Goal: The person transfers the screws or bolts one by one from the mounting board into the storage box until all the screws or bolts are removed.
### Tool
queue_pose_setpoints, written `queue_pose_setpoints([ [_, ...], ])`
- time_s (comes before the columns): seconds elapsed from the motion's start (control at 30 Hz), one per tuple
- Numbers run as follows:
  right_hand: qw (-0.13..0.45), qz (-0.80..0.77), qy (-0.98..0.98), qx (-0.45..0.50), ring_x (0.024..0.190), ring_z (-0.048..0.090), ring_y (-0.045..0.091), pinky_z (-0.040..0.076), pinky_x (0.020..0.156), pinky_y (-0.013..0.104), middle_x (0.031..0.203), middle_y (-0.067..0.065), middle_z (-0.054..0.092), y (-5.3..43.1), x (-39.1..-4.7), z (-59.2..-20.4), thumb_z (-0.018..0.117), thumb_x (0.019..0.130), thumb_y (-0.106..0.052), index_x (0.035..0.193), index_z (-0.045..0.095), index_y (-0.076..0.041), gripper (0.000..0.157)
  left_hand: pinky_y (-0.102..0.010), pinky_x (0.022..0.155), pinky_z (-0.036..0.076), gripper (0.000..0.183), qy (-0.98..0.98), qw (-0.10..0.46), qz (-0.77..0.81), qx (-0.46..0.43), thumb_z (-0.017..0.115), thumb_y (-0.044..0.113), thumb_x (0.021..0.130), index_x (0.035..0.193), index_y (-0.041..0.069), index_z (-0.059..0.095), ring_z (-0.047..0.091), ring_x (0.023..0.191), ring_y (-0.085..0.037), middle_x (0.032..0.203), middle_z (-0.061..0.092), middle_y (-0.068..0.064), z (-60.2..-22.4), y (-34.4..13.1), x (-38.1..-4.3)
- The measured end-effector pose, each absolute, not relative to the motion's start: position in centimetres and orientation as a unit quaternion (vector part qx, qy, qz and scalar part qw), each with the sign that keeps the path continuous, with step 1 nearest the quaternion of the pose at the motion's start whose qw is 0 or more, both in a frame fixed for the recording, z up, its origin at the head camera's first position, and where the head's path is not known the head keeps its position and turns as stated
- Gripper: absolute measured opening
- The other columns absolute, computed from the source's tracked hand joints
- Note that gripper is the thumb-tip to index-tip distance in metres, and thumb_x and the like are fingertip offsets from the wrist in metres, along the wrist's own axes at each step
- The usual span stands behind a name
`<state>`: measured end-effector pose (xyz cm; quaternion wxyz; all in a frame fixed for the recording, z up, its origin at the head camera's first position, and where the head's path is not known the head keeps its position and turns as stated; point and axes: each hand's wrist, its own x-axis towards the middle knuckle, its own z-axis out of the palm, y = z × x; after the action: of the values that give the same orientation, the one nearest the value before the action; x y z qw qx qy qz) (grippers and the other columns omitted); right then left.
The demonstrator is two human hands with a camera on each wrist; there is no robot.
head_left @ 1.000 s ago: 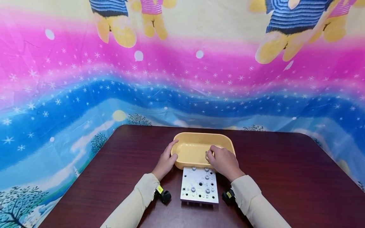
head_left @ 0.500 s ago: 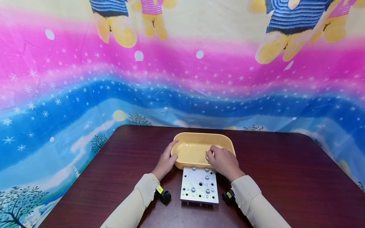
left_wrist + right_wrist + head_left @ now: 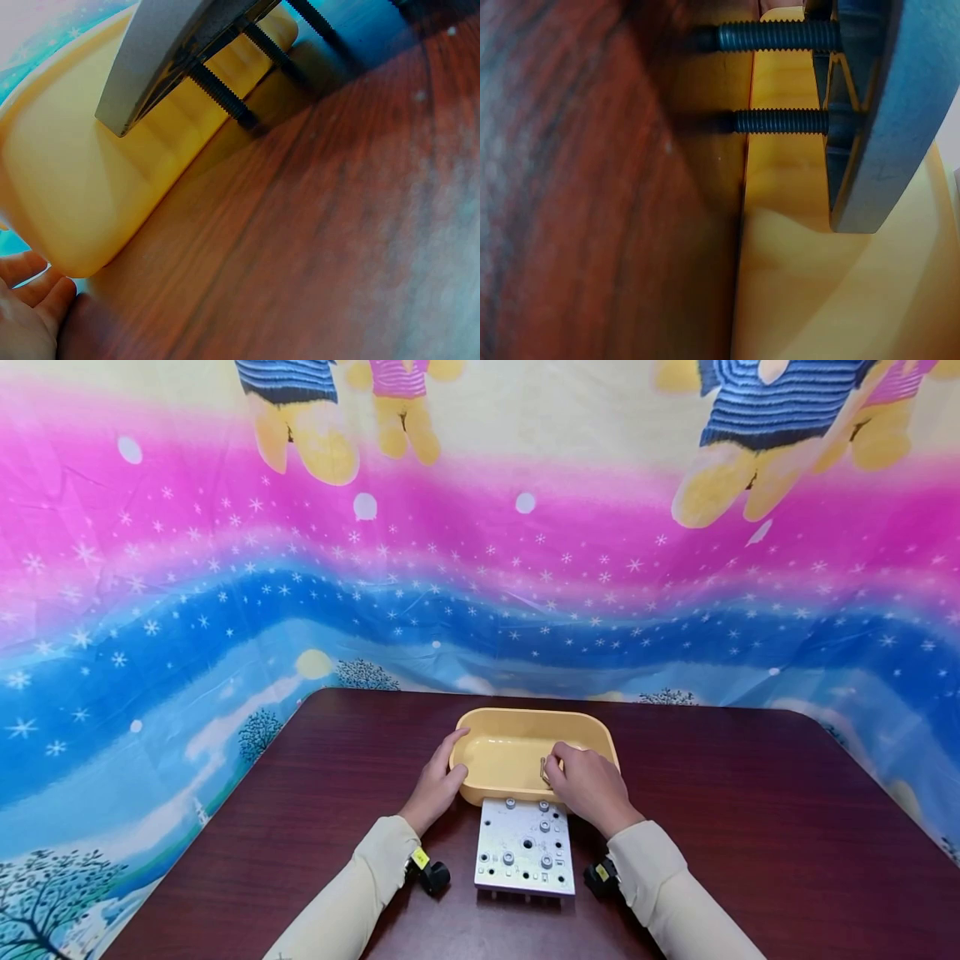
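A yellow plastic tub (image 3: 525, 724) stands on the dark table. My left hand (image 3: 437, 781) holds its left end, thumb and forefinger at the rim; the left wrist view shows fingertips (image 3: 52, 292) against the outer corner. Inside the tub's right half, my right hand (image 3: 592, 781) is curled, pinching a slender metal piece (image 3: 543, 768) whose far end is covered by the fingers. In front of the tub is a silver metal plate (image 3: 506, 839) with holes and several socket-head bolts (image 3: 545, 827). Threaded shanks (image 3: 787, 121) stick out beneath the plate. The right hand is hidden in its wrist view.
The dark red wooden table (image 3: 712, 777) extends to both sides. Black wrist cameras (image 3: 433, 877) sit on both cuffs, close to either side of the plate. A printed curtain (image 3: 480, 552) hangs behind the table's far edge.
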<state>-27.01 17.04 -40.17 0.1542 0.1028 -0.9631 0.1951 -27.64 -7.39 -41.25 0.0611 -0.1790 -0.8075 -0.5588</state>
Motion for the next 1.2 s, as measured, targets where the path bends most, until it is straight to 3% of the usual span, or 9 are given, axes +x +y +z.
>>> queue_pose_setpoints([
  [0.23,0.153,0.197,-0.963,0.105,0.052,0.044,0.014,0.037,0.054,0.033,0.055,-0.007,0.047,17.1,-27.0,-40.1,0.048,0.096,-0.028,0.074,0.056,-0.022,0.025,-0.048,0.102,0.032,0.061,-0.809,0.054,-0.56,-0.171,0.045,-0.001,0.088,0.148,0.009,0.037,0.035,0.135,-0.032,0.152,0.033,-0.015,-43.5,-7.5,-29.5],
  [0.57,0.155,0.2,-0.962,0.106,0.052,0.044,0.014,0.037,0.054,0.033,0.056,-0.007,0.047,17.1,-27.0,-40.2,0.048,0.096,-0.028,0.074,0.057,-0.022,0.024,-0.044,0.103,0.032,0.062,-0.81,0.062,-0.558,-0.169,0.047,0.007,0.088,0.147,0.026,0.04,0.034,0.136,-0.018,0.152,0.034,0.0,-45.0,-7.8,-30.5],
  [0.87,0.153,0.203,-0.961,0.109,0.051,0.044,0.014,0.037,0.053,0.033,0.055,-0.007,0.047,17.1,-27.1,-40.1,0.047,0.096,-0.028,0.074,0.056,-0.022,0.025,-0.046,0.104,0.031,0.062,-0.806,0.07,-0.562,-0.171,0.048,0.004,0.088,0.147,0.023,0.04,0.036,0.135,-0.022,0.151,0.035,-0.005,-44.8,-7.7,-30.5],
  [1.2,0.151,0.204,-0.961,0.109,0.05,0.043,0.014,0.037,0.053,0.033,0.055,-0.007,0.047,17.1,-26.9,-40.1,0.047,0.096,-0.028,0.074,0.057,-0.022,0.025,-0.048,0.103,0.031,0.06,-0.808,0.056,-0.56,-0.175,0.044,-0.002,0.088,0.147,0.006,0.038,0.035,0.135,-0.034,0.151,0.034,-0.017,-42.2,-7.4,-28.6],
])
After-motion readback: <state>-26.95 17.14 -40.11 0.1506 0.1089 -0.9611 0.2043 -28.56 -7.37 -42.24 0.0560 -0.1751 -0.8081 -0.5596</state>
